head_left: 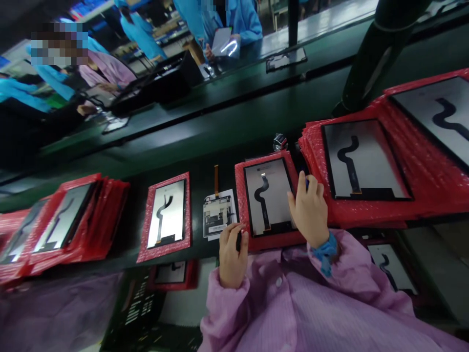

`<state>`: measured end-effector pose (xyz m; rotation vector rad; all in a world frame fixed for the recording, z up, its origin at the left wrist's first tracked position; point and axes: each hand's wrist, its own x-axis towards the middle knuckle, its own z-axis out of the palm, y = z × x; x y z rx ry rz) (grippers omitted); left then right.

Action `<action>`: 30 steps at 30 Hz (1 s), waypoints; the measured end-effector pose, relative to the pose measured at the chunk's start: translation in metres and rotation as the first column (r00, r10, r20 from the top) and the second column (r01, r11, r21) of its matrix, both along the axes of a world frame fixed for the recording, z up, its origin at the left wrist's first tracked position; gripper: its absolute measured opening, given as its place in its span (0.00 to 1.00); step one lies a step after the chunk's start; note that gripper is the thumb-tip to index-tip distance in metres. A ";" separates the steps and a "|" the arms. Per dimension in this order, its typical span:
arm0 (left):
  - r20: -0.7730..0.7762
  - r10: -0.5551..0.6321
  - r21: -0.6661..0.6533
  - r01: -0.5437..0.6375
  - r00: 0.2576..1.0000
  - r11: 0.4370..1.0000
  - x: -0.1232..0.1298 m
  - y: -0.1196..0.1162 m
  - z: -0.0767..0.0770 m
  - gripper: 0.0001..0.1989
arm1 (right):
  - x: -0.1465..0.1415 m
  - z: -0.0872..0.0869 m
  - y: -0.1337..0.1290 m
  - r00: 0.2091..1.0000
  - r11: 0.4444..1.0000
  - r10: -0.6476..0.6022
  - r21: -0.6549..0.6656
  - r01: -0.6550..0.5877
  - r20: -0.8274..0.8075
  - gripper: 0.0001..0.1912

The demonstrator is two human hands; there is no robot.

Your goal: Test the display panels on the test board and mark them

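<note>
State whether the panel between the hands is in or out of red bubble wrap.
Out: the panel lies on the red bubble wrap, its grey back uncovered.

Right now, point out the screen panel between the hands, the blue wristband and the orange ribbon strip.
Screen panel [277,200]: head view, on its silvery face.
Blue wristband [327,249]: head view, on the band's middle.
Orange ribbon strip [216,181]: head view, midway along its length.

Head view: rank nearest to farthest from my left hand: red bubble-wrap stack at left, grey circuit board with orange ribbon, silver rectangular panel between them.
1. Grey circuit board, just beyond your left hand.
2. Silver rectangular panel, left of the board.
3. Red bubble-wrap stack, further left.
</note>
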<state>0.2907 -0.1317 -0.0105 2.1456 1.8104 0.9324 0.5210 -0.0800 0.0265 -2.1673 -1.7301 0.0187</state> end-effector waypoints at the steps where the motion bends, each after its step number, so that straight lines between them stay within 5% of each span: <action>1: -0.021 0.017 0.012 -0.017 1.000 1.000 -0.004 0.001 -0.001 0.14 | -0.003 0.000 -0.008 0.998 0.999 0.052 -0.005 -0.052 0.025 0.29; 4: -0.065 0.052 0.016 -0.052 0.996 0.999 -0.011 0.003 -0.005 0.15 | -0.006 -0.005 -0.036 0.989 0.988 0.143 -0.066 -0.141 0.038 0.26; 8: -0.047 0.021 -0.074 -0.024 0.999 0.997 -0.008 -0.001 -0.016 0.15 | -0.001 -0.024 -0.052 0.993 0.990 0.104 -0.104 -0.099 0.048 0.24; 13: 0.062 0.055 -0.145 -0.046 0.997 0.988 0.007 -0.007 -0.022 0.15 | 0.007 -0.040 -0.044 0.998 0.997 0.048 -0.058 -0.050 -0.039 0.22; 19: 0.245 0.196 -0.263 -0.130 0.949 0.956 0.022 -0.004 -0.017 0.20 | 0.013 -0.037 -0.034 0.963 0.991 -0.002 -0.132 -0.035 -0.270 0.15; 22: 0.295 0.252 -0.329 -0.150 0.922 0.933 0.024 -0.001 -0.016 0.24 | 0.016 -0.038 -0.031 0.929 0.997 0.009 -0.062 -0.034 -0.370 0.13; 26: 0.368 0.282 -0.369 -0.140 0.886 0.919 0.023 0.003 -0.013 0.24 | 0.021 -0.041 -0.030 0.799 0.996 0.073 0.086 -0.027 -0.597 0.13; 30: 0.549 0.254 -0.378 -0.034 0.796 0.925 0.025 0.005 -0.009 0.24 | 0.022 -0.041 -0.026 0.514 0.999 -0.019 0.006 0.047 -0.858 0.19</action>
